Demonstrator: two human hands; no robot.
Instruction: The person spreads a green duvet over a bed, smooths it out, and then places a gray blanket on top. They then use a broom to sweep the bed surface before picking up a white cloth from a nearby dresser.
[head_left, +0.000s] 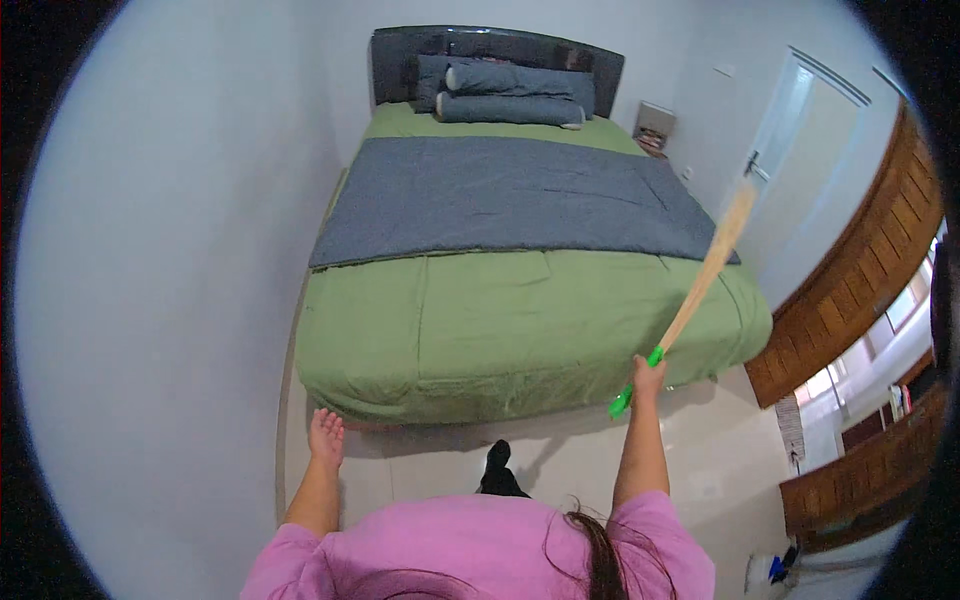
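My right hand (648, 377) grips the green handle of a stick bed broom (701, 285), whose pale bristles point up and away over the bed's right side. The bristle tips look blurred. In front of me stands a bed with a green fitted sheet (480, 322). Across its middle lies a flat grey blanket (510, 195). My left hand (327, 436) is held out beside the bed's near left corner, palm partly up and holding nothing. Whether it touches the sheet, I cannot tell.
Grey bolsters (510, 109) and pillows rest against the dark headboard (405, 67). A white wall (165, 300) runs close on the left. To the right are a closed door (810, 150), a brown wooden door (832, 300) and a small nightstand (654, 127). Pale tiles (720, 442) cover the floor.
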